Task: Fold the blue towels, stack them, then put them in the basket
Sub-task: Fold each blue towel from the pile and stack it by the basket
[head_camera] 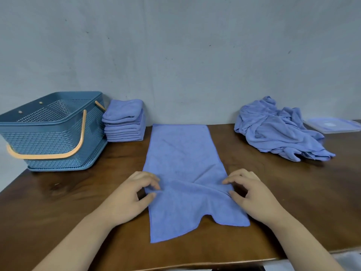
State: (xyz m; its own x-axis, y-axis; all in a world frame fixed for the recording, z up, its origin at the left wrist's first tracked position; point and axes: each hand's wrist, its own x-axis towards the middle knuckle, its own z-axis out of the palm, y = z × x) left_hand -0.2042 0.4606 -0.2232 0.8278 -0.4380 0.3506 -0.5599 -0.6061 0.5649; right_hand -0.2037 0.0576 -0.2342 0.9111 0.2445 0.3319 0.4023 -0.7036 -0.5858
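A long blue towel (183,159) lies lengthwise on the brown table (293,188), folded into a narrow strip, with its near end rumpled. My left hand (129,198) pinches the towel's left edge between thumb and fingers. My right hand (252,194) pinches the right edge at the same height. A stack of several folded blue towels (125,122) stands at the back left. Beside that stack sits the blue plastic basket (48,132) with orange handles, nothing visible inside it. A heap of unfolded blue towels (277,130) lies at the back right.
A flat translucent lid (332,125) lies at the far right, behind the heap. A grey wall closes the back of the table. The table's near edge runs along the bottom right, and its left edge passes under the basket.
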